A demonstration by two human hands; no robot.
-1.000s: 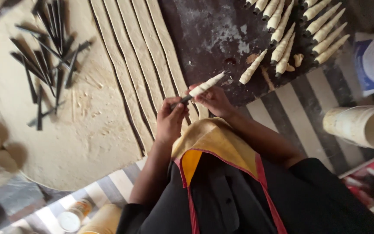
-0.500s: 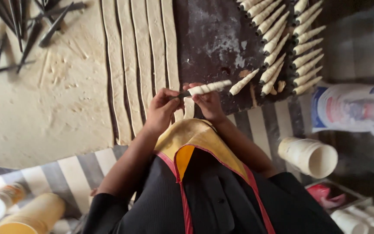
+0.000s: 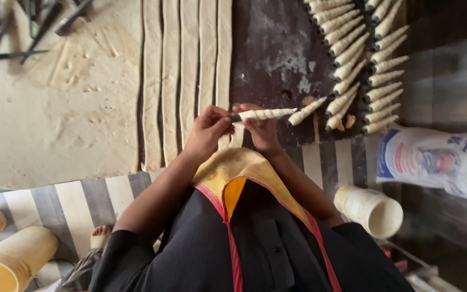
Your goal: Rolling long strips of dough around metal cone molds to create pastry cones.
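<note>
My left hand (image 3: 207, 130) pinches the dark wide end of a metal cone mould (image 3: 266, 114) wrapped in a spiral of pale dough. My right hand (image 3: 259, 130) holds the same cone from below, near its middle, fingers closed on the dough. The cone points right, toward the dark tray (image 3: 277, 59). Several long dough strips (image 3: 187, 70) lie side by side just beyond my hands. Rows of finished dough-wrapped cones (image 3: 358, 59) fill the tray's right part.
Bare dark cone moulds (image 3: 33, 27) lie at the top left on the floured sheet (image 3: 55, 108). A white printed bag (image 3: 433, 159) and a cream tub (image 3: 371, 208) sit at right. Yellow and white containers (image 3: 6, 257) stand at the lower left on the striped cloth (image 3: 82, 200).
The view has swung left to right, so the tray and strips sit more central. The wrapped cone stays in both hands and now lies level, pointing right.
</note>
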